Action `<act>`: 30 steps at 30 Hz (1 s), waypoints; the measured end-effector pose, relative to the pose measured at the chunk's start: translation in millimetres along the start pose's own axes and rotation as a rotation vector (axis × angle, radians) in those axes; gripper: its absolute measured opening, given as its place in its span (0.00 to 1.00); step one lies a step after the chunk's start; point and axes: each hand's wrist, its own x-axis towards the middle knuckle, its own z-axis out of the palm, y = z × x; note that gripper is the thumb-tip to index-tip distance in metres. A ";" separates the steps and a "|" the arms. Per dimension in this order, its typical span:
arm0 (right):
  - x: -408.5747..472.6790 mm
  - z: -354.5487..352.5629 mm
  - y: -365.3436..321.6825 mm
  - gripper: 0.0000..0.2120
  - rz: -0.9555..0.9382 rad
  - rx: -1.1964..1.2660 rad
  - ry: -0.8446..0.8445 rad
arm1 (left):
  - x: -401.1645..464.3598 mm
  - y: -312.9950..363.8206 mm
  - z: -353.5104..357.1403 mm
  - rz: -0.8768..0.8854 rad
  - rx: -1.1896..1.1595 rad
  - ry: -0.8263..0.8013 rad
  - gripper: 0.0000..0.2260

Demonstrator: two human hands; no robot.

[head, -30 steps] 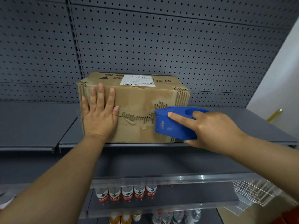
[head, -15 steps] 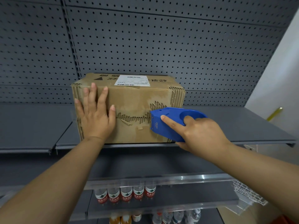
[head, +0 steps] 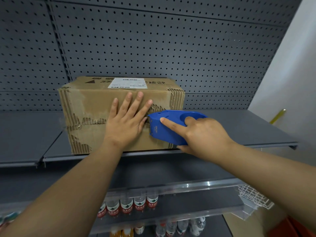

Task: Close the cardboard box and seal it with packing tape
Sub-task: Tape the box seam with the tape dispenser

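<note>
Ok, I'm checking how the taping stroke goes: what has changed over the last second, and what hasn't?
The left hand slid right along the front of the cardboard box, from its left part to the middle, flat beside the blue tape dispenser. The right hand kept its grip on the dispenser, index finger along its side, at the right end of the seam. The box stayed on the shelf, label on top.

Cardboard box [head: 89, 106] on shelf [head: 248, 127], tape dispenser [head: 168, 127] at its front right, bottles [head: 126, 206] below
</note>
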 end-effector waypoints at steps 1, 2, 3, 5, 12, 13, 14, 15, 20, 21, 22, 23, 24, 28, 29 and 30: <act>-0.3 0.8 2.3 0.44 -0.006 0.011 0.003 | 0.2 -0.5 0.6 0.006 0.001 -0.010 0.25; -0.7 1.5 4.7 0.45 -0.013 0.024 0.005 | 0.3 -1.3 1.2 0.011 0.002 -0.020 0.25; -1.4 2.6 7.1 0.46 -0.019 0.036 0.005 | 0.2 -2.0 2.0 0.015 0.006 -0.024 0.25; -3.1 5.5 11.8 0.48 -0.022 0.058 0.007 | -0.3 -3.0 3.0 0.014 0.014 -0.025 0.24; -9.4 11.6 27.3 0.48 -0.019 0.070 0.019 | 1.7 -4.7 4.6 0.021 0.013 -0.045 0.23; -10.6 12.2 29.5 0.48 -0.019 0.066 0.022 | 2.0 -5.0 4.7 0.020 0.014 -0.048 0.23; -11.9 12.8 32.1 0.48 -0.019 0.065 0.023 | 2.1 -5.6 4.6 0.019 0.011 -0.053 0.23; -13.7 13.5 35.1 0.48 -0.015 0.065 0.021 | 2.0 -5.8 4.5 0.018 0.005 -0.059 0.23; -27.5 17.1 52.8 0.47 0.024 0.054 -0.006 | 1.6 -4.4 4.6 0.031 0.012 -0.036 0.24; -30.0 18.7 54.8 0.47 0.025 0.054 -0.008 | 1.4 -4.4 4.9 0.038 0.018 -0.026 0.24; -31.8 20.2 56.2 0.47 0.022 0.055 -0.007 | 1.1 -4.5 4.8 0.044 0.024 -0.019 0.23; -32.9 21.1 56.8 0.47 0.017 0.057 -0.008 | 0.9 -4.6 4.8 0.049 0.029 -0.016 0.23; -33.5 21.8 57.4 0.47 0.012 0.061 -0.007 | 0.6 -5.0 4.5 0.052 0.033 -0.015 0.24; -36.7 23.4 64.7 0.47 0.006 0.079 0.007 | 0.0 -5.7 5.3 0.047 0.043 -0.022 0.24; -38.2 24.1 67.0 0.47 0.005 0.085 0.011 | 0.2 -5.8 5.4 0.050 0.044 -0.025 0.24; -40.0 25.1 69.1 0.47 0.002 0.090 0.016 | 0.5 -5.9 5.3 0.053 0.040 -0.024 0.24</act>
